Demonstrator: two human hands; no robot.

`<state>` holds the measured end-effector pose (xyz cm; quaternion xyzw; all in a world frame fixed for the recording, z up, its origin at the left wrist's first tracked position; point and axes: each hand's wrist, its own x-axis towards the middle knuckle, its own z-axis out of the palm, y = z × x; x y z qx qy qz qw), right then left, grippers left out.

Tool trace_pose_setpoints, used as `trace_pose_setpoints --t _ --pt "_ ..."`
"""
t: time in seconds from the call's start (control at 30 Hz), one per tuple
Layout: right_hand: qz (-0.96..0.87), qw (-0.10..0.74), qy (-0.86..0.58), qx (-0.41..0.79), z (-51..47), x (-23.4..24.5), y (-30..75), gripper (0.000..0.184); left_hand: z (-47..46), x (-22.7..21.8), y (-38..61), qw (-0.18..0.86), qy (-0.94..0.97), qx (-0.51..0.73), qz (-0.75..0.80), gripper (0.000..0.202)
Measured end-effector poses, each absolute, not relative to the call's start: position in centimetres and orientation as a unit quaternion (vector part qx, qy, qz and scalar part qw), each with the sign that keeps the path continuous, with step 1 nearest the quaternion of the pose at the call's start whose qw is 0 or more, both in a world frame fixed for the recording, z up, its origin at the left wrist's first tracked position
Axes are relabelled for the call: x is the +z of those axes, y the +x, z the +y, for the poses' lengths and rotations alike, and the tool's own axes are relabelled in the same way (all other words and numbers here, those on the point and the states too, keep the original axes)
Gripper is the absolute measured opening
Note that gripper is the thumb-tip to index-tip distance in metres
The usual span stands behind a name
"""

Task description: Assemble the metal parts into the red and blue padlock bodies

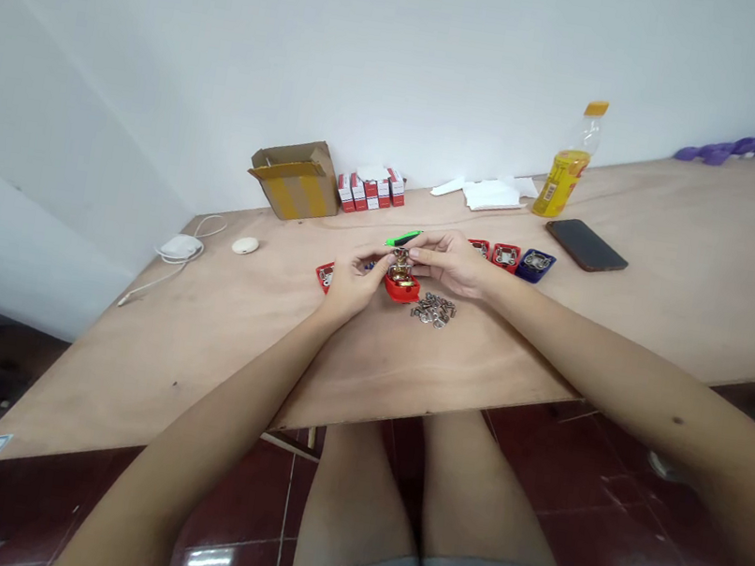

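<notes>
Between my hands is a battery terminal clamp (401, 287), with a brass-coloured metal body and a red plastic cover. My left hand (355, 282) pinches its metal part from the left. From the right, the fingertips of my right hand (452, 264) close on its upper end; any small part between them is too small to make out. Just right of the clamp lies a pile of small metal bolts and nuts (435, 311). A green and black tool (404, 238), perhaps a pen or screwdriver, lies behind my fingers. Another red clamp (324, 275) is partly hidden by my left hand.
Red clamps (505, 256) and a blue clamp (536, 264) sit to the right, near a phone (587, 245) and a yellow drink bottle (568, 170). Along the wall stand an open cardboard box (299, 186), small red-white boxes (371, 192) and white papers (494, 194). A white cable (180, 247) lies left.
</notes>
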<state>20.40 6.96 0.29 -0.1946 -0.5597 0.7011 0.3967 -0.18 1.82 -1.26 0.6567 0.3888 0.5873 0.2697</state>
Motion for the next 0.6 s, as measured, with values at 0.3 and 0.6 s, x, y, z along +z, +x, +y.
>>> trace_pose_setpoints --t 0.3,0.6 --pt "-0.565 0.414 -0.201 0.685 6.96 0.16 20.24 0.031 1.45 -0.94 -0.01 0.282 0.658 0.587 0.378 0.038" --pt "-0.619 0.42 -0.211 0.629 7.16 -0.1 20.34 0.038 1.49 -0.93 0.22 0.34 0.618 0.602 0.375 0.04"
